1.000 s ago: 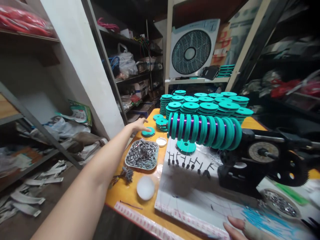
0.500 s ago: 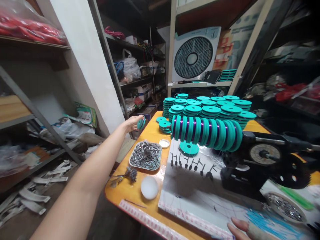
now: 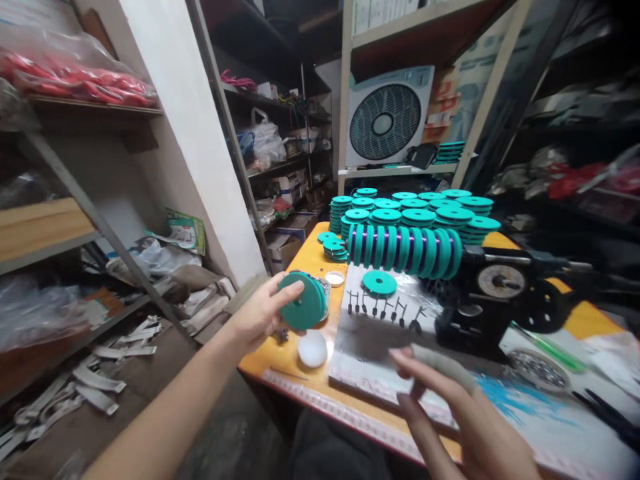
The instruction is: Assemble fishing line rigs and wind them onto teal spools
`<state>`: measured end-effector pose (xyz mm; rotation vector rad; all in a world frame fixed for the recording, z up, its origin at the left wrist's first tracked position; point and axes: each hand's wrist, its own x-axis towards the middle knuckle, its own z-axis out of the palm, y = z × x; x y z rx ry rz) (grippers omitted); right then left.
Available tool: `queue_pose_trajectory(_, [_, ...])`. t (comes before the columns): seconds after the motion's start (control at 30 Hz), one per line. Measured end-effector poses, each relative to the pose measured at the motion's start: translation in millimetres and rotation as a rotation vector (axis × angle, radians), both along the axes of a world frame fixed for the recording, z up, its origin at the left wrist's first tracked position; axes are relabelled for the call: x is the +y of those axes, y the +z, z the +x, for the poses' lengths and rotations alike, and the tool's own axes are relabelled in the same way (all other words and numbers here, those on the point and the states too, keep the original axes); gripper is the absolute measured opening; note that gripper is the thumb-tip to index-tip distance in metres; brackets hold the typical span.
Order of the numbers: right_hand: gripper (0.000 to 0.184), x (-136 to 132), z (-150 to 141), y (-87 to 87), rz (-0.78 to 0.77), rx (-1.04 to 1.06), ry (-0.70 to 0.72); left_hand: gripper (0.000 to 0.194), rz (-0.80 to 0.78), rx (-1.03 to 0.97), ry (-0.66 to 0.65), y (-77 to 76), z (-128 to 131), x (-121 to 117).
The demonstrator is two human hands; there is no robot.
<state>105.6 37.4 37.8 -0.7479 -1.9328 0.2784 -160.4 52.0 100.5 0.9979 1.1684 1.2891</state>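
Observation:
My left hand [image 3: 263,310] grips a green bobbin [image 3: 303,313] by its edge and face, holding it up over the left side of the table with its flat face toward me. My right hand [image 3: 465,413] hovers over the front of the white board, thumb and fingers apart, with a pale wrap on one finger. A row of green bobbins [image 3: 400,250] with purple wire sits on the shaft of a black winding machine [image 3: 475,327]. Beneath the row, another green bobbin [image 3: 379,283] lies flat. Behind the held bobbin, a tray of small metal parts is mostly hidden.
Stacks of green bobbins [image 3: 417,217] fill the back of the yellow table [image 3: 300,253]. A white round object [image 3: 313,350] and a white lid [image 3: 335,278] lie at left. At right are a dish of metal bits [image 3: 543,370] and blue strands [image 3: 505,400]. A box fan [image 3: 385,123] stands behind.
My left hand has come back toward me and to the right with the bobbin. My right hand has risen further into view over the board. The camera view has shifted slightly.

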Motion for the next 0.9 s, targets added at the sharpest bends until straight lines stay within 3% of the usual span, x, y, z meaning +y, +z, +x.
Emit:
queue_pose_trajectory(0.13, [0.029, 2, -10, 20.2, -0.273, 0.158, 0.097, 0.045, -0.020, 0.022, 0.005, -19.8, 27, -31])
queue_pose_trajectory(0.3, [0.031, 0, -9, 28.9, -0.448, 0.162, 0.195, 0.042, -0.062, 0.108, -0.058, -31.6, 52, -54])
queue_pose_trajectory(0.47, [0.013, -2, -6, 26.4, -0.573, 0.185, 0.191, 0.039, -0.087, 0.224, -0.014, -23.9, 69, -67])
queue_pose_trajectory(0.6, [0.013, -2, -2, 21.9, -0.656, 0.219, 0.222, 0.038, -0.087, 0.244, 0.054, -22.5, 74, -71])
queue_pose_trajectory(0.73, [0.015, -3, 0, 21.1, -0.804, 0.275, 0.319, 0.036, -0.084, 0.203, 0.020, -31.0, 72, -73])
queue_pose_trajectory(0.9, [0.018, -10, 1, 18.0, -0.971, 0.326, 0.420, 0.024, 0.065, 0.198, -0.057, -50.9, 71, -77])
